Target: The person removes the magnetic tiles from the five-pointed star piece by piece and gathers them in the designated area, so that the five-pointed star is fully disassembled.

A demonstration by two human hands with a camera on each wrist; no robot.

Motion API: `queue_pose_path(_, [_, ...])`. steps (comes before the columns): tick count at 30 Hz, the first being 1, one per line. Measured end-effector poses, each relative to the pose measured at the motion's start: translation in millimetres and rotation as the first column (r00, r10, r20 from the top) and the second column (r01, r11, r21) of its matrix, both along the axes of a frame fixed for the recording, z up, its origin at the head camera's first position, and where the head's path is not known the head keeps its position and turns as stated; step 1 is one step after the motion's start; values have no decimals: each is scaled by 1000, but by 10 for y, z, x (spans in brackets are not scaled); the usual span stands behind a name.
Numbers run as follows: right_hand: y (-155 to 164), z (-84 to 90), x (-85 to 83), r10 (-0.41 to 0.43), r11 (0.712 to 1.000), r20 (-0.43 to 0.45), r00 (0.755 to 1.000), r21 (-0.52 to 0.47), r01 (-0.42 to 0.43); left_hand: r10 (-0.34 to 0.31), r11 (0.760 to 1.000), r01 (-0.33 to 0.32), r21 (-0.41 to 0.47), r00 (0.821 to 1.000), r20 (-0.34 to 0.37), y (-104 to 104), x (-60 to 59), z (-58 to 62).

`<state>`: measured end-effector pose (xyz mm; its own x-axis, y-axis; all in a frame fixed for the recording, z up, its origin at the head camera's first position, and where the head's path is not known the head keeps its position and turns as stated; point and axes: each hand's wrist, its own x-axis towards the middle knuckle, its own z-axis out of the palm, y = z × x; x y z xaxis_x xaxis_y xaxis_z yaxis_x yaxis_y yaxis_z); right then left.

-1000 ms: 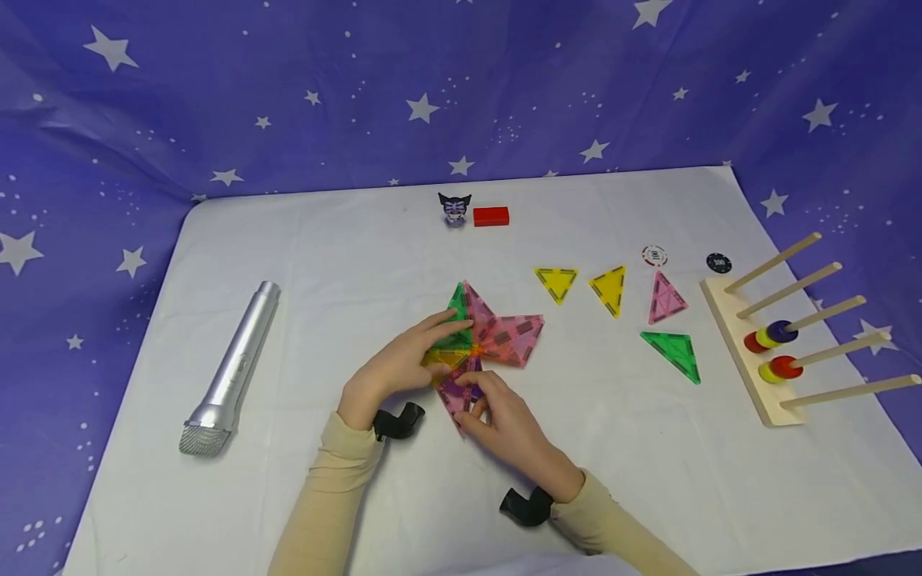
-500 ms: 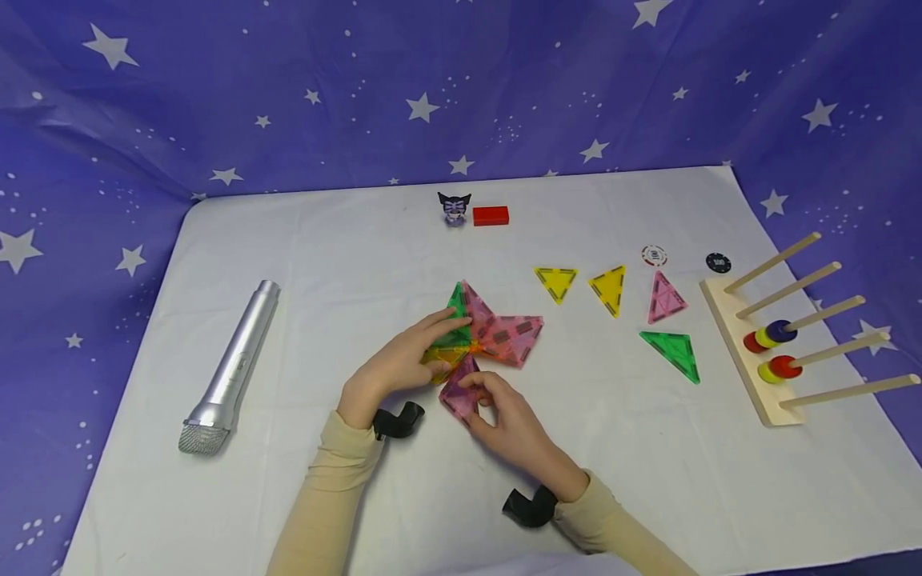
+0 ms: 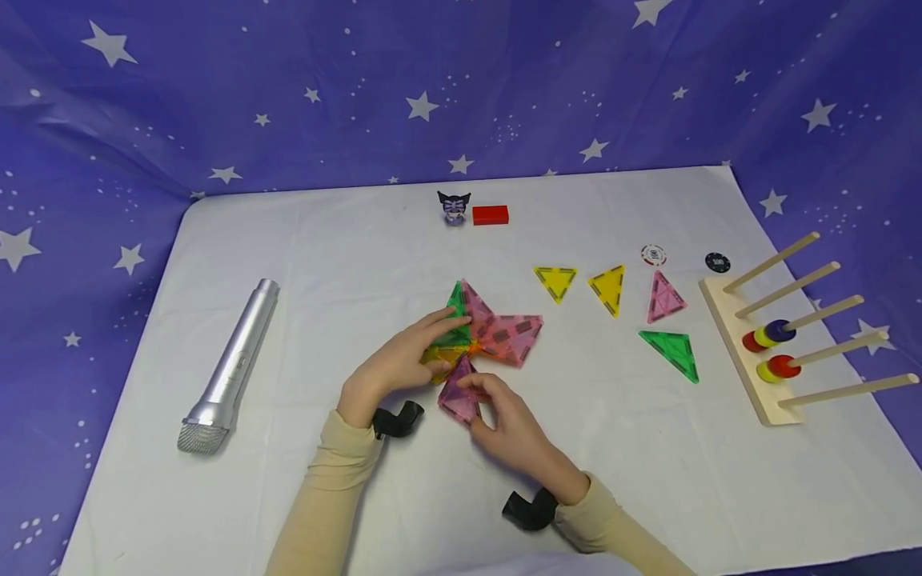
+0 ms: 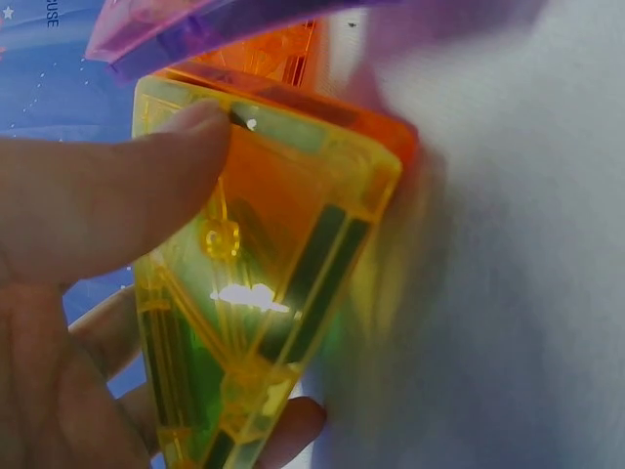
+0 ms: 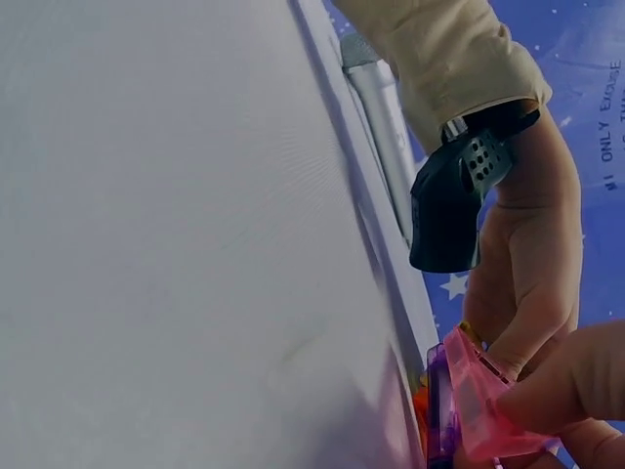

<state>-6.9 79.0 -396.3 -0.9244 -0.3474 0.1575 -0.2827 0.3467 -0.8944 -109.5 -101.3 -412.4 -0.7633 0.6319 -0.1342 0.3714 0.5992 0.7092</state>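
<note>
In the head view, a cluster of translucent triangular magnetic tiles stands mid-table, with green (image 3: 461,298), pink (image 3: 513,340) and yellow (image 3: 441,364) pieces joined around a centre. My left hand (image 3: 399,356) holds its left side, fingers over the green part. The left wrist view shows the thumb on a yellow tile (image 4: 322,176), fingers behind it and an orange tile (image 4: 391,127) along its top edge. Below the centre, my right hand (image 3: 511,424) pinches a pink tile (image 3: 461,392). In the right wrist view this pink tile (image 5: 474,401) overlaps a purple tile (image 5: 440,401).
Yellow triangles (image 3: 556,283), a pink triangle (image 3: 666,298) and a green triangle (image 3: 675,354) lie to the right. Farther right stands a wooden peg rack (image 3: 749,352) with rings. A silver microphone (image 3: 234,360) lies left; a small figurine (image 3: 454,210) and red block (image 3: 491,215) sit behind.
The pink tile in my right hand has shifted slightly and turned, its lower tip swinging right, and now covers the purple one in the head view. My left hand has stayed in place.
</note>
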Motion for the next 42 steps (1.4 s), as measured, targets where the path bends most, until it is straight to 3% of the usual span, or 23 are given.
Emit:
queue_pose_path(10, [23,-15,-29,34,999,37,999,-43,-33,-3,1000,3,-14,1000,-11,0,-8,22])
queue_pose_path(15, [148,-39,-63,71,990,44,996,-121,-66,-3,1000,3,-5,1000,-8,1,-8,28])
queue_pose_path(18, [372,-140,-111,29,986,28,999,-165,-23,-9,1000,9,-8,1000,-1,3,-9,26])
queue_pose_path(21, [700,-234,-169,-86,980,-2,996,-180,84,-12,1000,12,-16,1000,12,1,-10,25])
queue_pose_path(26, [1296,-284,-231,-316,948,41,948,-34,317,1,1000,0,-23,999,36,-16,-5,21])
queue_pose_path(28, [1497,-305,-246,-362,932,74,929,57,359,4,1000,-3,-24,999,43,-22,-1,17])
queue_pose_path(33, [1796,-341,-269,-387,899,114,915,268,347,6,1000,-5,-25,999,43,-26,9,11])
queue_pose_path(38, [1861,-316,-287,-369,836,4,929,439,330,7,1000,-5,-27,999,50,-23,13,19])
queue_pose_path(42, [1854,-313,-318,-349,806,-91,933,479,348,6,1000,-4,-29,998,67,-22,12,37])
